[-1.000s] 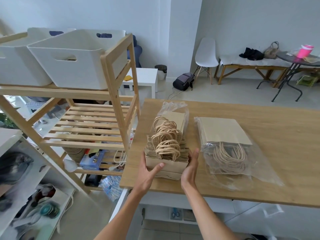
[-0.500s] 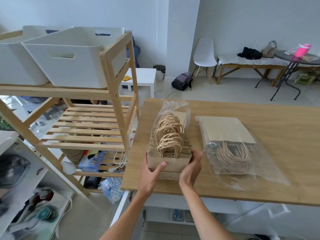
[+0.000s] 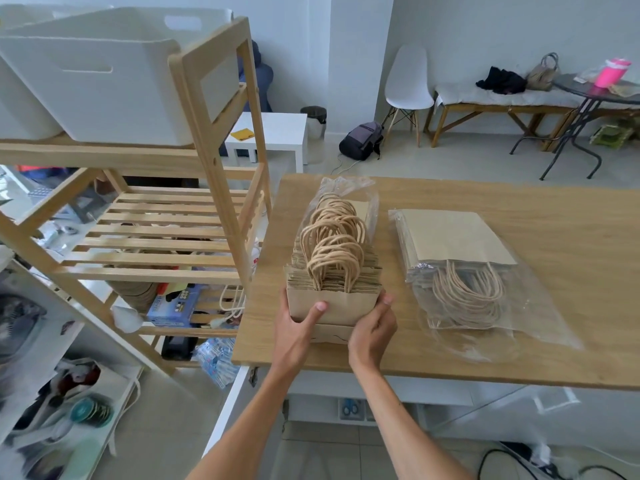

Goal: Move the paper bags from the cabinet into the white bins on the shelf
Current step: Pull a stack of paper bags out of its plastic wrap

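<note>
Both hands grip the upright stack of paper bags (image 3: 334, 282) on the wooden countertop (image 3: 519, 323), left hand (image 3: 298, 327) and right hand (image 3: 372, 329) clamping its near end; the wrapped pack (image 3: 457, 268) lies just right of it.

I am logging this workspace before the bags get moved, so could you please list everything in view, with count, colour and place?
Upright stack of paper bags: one bundle, brown, near edge of the table, partly in clear plastic.
Flat pack of paper bags: one, brown, in clear plastic, to the right of the stack.
Table: one, light wood.
Bins: two, white, top of the shelf.
Shelf: one, light wood, left of the table.
Chair: one, white, by the far wall.
Backpack: one, dark, on the floor.
Bench: one, wood, far wall.
Cup: one, pink, on the round table.
Left hand: on the stack's left side.
Right hand: on the stack's right side.
</note>
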A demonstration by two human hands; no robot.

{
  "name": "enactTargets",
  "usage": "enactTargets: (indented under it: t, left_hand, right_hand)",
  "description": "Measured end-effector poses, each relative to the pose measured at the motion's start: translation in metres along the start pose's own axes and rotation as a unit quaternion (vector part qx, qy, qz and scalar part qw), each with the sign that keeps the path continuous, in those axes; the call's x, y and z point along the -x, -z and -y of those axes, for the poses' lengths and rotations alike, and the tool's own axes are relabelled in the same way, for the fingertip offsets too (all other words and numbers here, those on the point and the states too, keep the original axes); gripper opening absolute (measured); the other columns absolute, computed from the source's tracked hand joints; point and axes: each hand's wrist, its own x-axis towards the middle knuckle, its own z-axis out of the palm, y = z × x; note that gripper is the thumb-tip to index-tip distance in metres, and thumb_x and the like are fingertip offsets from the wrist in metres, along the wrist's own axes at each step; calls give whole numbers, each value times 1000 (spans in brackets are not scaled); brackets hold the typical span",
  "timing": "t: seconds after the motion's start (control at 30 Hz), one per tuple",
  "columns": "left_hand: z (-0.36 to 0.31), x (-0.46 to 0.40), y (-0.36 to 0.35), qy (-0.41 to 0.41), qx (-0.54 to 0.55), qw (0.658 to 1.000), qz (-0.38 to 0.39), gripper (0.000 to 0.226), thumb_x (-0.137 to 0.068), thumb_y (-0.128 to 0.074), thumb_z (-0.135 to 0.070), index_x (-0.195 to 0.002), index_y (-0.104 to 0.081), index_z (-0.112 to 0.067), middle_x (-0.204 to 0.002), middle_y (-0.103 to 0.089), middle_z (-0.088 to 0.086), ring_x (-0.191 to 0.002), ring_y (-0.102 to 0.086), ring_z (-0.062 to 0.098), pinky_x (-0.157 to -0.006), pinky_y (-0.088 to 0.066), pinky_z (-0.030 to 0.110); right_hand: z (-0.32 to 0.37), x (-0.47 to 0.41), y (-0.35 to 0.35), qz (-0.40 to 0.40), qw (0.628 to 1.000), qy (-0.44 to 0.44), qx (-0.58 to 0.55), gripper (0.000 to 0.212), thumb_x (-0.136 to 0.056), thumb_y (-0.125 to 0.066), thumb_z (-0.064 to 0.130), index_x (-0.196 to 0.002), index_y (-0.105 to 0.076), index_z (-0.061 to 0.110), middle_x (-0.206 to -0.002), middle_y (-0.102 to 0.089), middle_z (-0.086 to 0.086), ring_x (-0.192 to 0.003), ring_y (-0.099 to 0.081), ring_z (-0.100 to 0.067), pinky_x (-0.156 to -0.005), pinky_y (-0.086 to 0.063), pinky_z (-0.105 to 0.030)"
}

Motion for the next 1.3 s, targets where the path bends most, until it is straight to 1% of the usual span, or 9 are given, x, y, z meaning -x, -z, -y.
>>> enactTargets:
  t: [0.13,0.23,0.33,0.47,0.6,0.7,0.93,1.1,1.3]
  left_hand:
    - [0,-3,-6,-4,22,1000,-12,72,-61,-75,-80,-123,-53,-48,-115,-72,-18,-106,-68,2,-96,-52,38]
    - [1,-1,-9,-14,29,999,-16,70,-63,-76,-77,-122,-52,-49,-116,-71,-17,-107,-68,3,-93,-52,34]
    - [-2,3,-12,-18,35,999,-28,69,-65,-75,-76,-124,-51,-48,-116,-71,-19,-107,-68,1,-92,-51,32]
    - [-10,3,-14,-30,21,999,-19,90,-68,-73,-76,-142,-44,-35,-124,-67,-21,-115,-64,0,-98,-50,34]
    - [-3,6,-12,-24,-1,999,25,106,-68,-71,-79,-152,-34,-25,-143,-58,-4,-132,-54,15,-113,-41,52]
    - [9,11,-14,-28,-5,999,20,105,-74,-57,-85,-156,-28,-26,-154,-47,1,-142,-44,19,-118,-33,55]
    - [10,9,-22,-30,-4,999,-15,48,-76,-48,-87,-121,-37,-75,-121,-59,-41,-113,-57,-16,-86,-46,4]
    - [4,6,-23,-57,5,998,-29,52,-75,-50,-86,-123,-43,-67,-125,-67,-14,-117,-65,9,-93,-55,28]
    - [-48,9,-19,-58,1,998,-18,47,-77,-60,-78,-114,-53,-50,-114,-72,-10,-105,-71,9,-87,-60,35]
  right_hand:
    - [0,0,8,48,998,-9,-32,93,-88,-32,82,-126,-67,4,-117,-74,-14,-110,-69,-29,-89,-58,-41]
    - [-1,-2,16,150,989,17,-2,90,-79,-53,83,-144,-52,21,-138,-63,1,-128,-58,-13,-102,-50,-31]
    - [6,-9,18,195,980,29,10,58,-78,-57,81,-128,-53,52,-125,-66,13,-112,-63,2,-87,-52,-17]
    - [12,-20,21,206,977,55,-4,78,-80,-59,75,-131,-54,17,-119,-67,-7,-105,-68,-8,-80,-54,-15]
    - [8,-24,31,244,969,33,-9,66,-78,-62,74,-132,-52,38,-114,-72,11,-101,-70,-3,-79,-53,-13]
    - [-8,-21,36,245,969,17,-6,85,-75,-66,75,-140,-48,21,-118,-73,5,-103,-72,-11,-80,-57,-20]
    - [-6,-19,35,243,970,-9,-4,62,-71,-65,77,-123,-50,46,-93,-74,5,-66,-66,3,-53,-50,-13]
    - [10,-23,32,247,969,-17,9,63,-68,-67,81,-111,-54,36,-96,-75,14,-82,-72,-2,-66,-53,-15]
    - [53,-34,29,258,965,-50,-10,73,-63,-67,85,-113,-56,33,-112,-73,11,-100,-70,4,-79,-52,-10]
